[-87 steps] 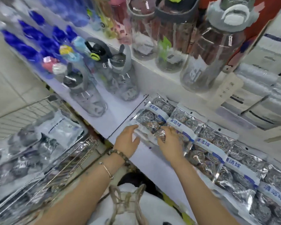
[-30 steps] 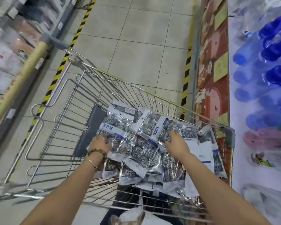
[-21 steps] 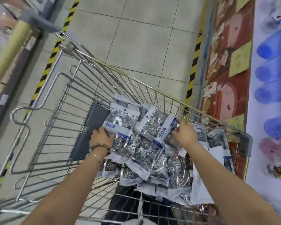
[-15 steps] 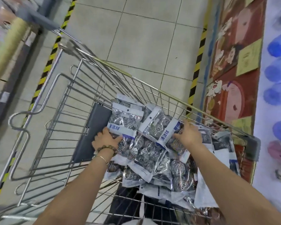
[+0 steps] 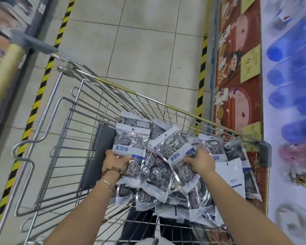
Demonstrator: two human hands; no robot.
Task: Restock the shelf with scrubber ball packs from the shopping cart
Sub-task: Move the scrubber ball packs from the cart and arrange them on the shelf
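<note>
- The left hand [image 5: 116,160], centre-left of the frame, has its fingers curled over the lower edge of a pack [image 5: 131,138] and grips it; the thumb side is hidden under the foil.
- The right hand [image 5: 200,160], centre-right, is closed on the lower corner of a second pack [image 5: 173,147], which is tilted with its top toward the upper right.
- A bead bracelet [image 5: 112,171] and a thin bangle [image 5: 108,182] sit on the left wrist.
- Both held packs carry a white band with blue writing, 清洁球; the smaller print is too fine to read.
- A third pack [image 5: 212,149], just right of the right hand, shows the same blue characters, partly covered.
- Each pack is clear foil showing coiled steel scrubbers.
- The two held packs lie just above the hands in the frame, on top of the pile [image 5: 154,174] that fills the near right end of the cart [image 5: 184,112]; the pile spreads between and below both wrists.
- The shelf [image 5: 279,200] runs down the right edge, with blurred blue bottles [image 5: 290,53] on it.
</note>
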